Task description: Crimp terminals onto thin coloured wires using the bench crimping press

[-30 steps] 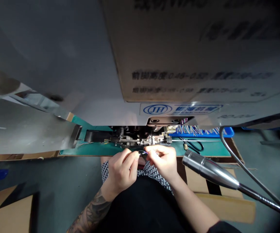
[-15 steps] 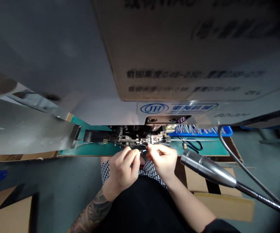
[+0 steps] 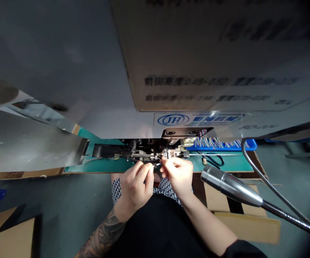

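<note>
Just in front of the machine's metal crimping parts (image 3: 168,153), both of my hands are closed in a pinch. Between my left hand's (image 3: 137,182) thumb and forefinger is a thin white wire (image 3: 158,164), a short piece of which shows in the gap between the hands. My right hand (image 3: 179,175) pinches close to the metal parts, slightly farther forward than the left. Its fingertips meet the wire, though they cover most of what they hold. Along the bench runs a narrow metal strip (image 3: 144,155) leading into the parts.
A large grey machine housing (image 3: 111,122) overhangs the green bench top (image 3: 103,165). Behind on the right, a blue tray (image 3: 247,144) holds many coloured wires. A silver lamp head (image 3: 230,186) on a flexible neck stands right of my forearm. Cardboard boxes (image 3: 15,236) lie on the floor.
Both hands have shifted slightly left, and my right hand is a little nearer the metal parts. The pinch of each hand stays the same.
</note>
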{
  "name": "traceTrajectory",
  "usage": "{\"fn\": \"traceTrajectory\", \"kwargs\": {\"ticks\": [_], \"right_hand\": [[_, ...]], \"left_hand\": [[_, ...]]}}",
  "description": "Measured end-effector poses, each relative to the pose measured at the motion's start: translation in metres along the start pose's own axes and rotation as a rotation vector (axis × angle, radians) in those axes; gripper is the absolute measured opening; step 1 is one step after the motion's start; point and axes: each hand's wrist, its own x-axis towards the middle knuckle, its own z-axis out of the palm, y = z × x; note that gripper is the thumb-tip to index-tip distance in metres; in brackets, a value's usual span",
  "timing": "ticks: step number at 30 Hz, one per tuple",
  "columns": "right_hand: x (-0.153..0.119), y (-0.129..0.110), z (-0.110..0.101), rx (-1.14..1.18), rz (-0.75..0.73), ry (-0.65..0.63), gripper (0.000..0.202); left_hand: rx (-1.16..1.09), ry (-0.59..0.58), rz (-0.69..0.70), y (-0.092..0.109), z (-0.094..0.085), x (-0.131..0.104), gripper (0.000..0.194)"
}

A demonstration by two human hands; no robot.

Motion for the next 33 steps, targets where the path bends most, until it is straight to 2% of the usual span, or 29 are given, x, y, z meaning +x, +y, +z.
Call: {"fn": "traceTrajectory", "kwargs": {"ticks": [10, 14, 17, 21, 27, 33], "right_hand": [[-0.002, 0.014, -0.008, -0.040, -0.078, -0.008, 0.035], [-0.004, 0.014, -0.016, 0.027, -0.094, -0.112, 0.019], [-0.004, 0.011, -0.020, 0.023, -0.073, -0.213, 0.017], [-0.004, 0.008, -0.022, 0.088, 0.026, -0.266, 0.019], [-0.003, 0.017, -0.022, 0.231, 0.056, -0.306, 0.018], [-0.002, 0.017, -0.021, 0.229, 0.066, -0.285, 0.021]], "left_hand": [[0.074, -0.005, 0.083, -0.005, -0.006, 0.000, 0.015], [0.055, -0.064, 0.132, -0.006, -0.013, 0.000, 0.017], [0.051, -0.099, 0.143, -0.005, -0.017, 0.001, 0.018], [0.023, -0.086, 0.140, -0.001, -0.021, 0.000, 0.016], [0.015, -0.070, 0.141, 0.004, -0.025, 0.000, 0.015], [0.023, -0.057, 0.141, 0.006, -0.025, 0.002, 0.016]]}}
